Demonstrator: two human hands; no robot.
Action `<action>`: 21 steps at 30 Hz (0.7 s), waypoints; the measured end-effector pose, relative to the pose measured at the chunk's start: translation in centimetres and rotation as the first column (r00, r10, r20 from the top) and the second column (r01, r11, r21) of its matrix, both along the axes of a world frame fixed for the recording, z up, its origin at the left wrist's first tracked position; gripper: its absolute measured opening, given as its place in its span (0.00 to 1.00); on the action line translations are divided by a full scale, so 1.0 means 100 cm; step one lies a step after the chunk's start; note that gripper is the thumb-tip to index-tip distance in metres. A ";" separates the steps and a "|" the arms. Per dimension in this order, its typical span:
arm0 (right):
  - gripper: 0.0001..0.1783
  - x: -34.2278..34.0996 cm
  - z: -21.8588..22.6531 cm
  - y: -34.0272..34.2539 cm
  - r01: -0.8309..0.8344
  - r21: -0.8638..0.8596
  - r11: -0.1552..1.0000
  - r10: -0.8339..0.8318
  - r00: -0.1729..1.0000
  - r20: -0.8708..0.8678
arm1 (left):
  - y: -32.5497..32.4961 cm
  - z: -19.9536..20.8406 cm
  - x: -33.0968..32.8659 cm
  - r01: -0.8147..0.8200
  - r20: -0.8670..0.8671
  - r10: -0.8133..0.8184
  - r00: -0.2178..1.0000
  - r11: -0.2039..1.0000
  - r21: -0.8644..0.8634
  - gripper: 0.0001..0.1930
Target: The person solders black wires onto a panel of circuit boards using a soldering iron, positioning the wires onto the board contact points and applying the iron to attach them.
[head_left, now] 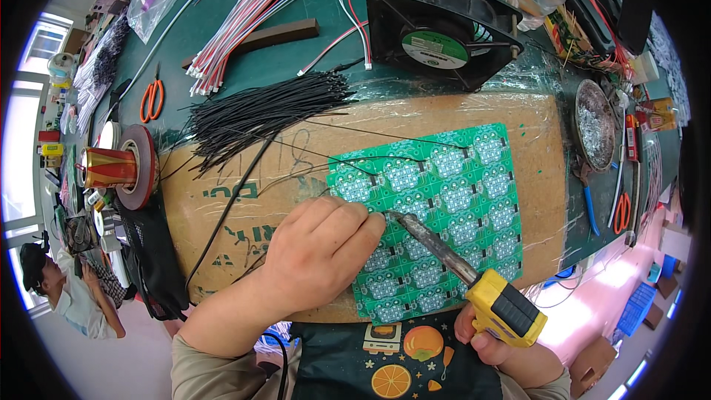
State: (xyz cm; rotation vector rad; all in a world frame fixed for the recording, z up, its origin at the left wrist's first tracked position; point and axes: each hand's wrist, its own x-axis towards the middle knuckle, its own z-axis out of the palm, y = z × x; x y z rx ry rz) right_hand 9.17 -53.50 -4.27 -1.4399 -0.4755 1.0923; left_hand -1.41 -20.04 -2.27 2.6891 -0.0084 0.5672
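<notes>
Green circuit-board panel (444,215) flat on cardboard (244,200), under curled fingers of left hand (318,248) — pinched on a thin black wire (355,165) (barely visible). Just beside those fingertips, soldering iron (463,270) tip — yellow handle clamped in right hand (489,337).

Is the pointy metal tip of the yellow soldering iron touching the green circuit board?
Cannot tell. In the head view the soldering iron tip overlaps the green circuit board beside the left hand, hiding any gap.

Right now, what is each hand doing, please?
Left hand: closed, pinching a thin black wire against the green board.
Right hand: closed, holding the yellow soldering iron.
</notes>
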 end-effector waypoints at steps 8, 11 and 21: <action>0.14 -0.001 0.018 0.017 0.197 0.057 0.979 -0.165 0.924 -0.346 | 0.000 -0.001 0.000 0.003 -0.006 -0.003 1.000 1.000 0.000 0.20; 0.15 0.006 0.026 0.018 0.141 0.058 0.988 -0.115 0.938 -0.326 | 0.000 0.001 0.001 0.003 -0.006 -0.003 1.000 1.000 0.002 0.20; 0.46 0.017 0.024 0.034 0.228 0.127 0.965 -0.200 0.959 -0.200 | 0.011 0.010 0.007 -0.037 -0.012 0.040 0.999 0.988 0.148 0.17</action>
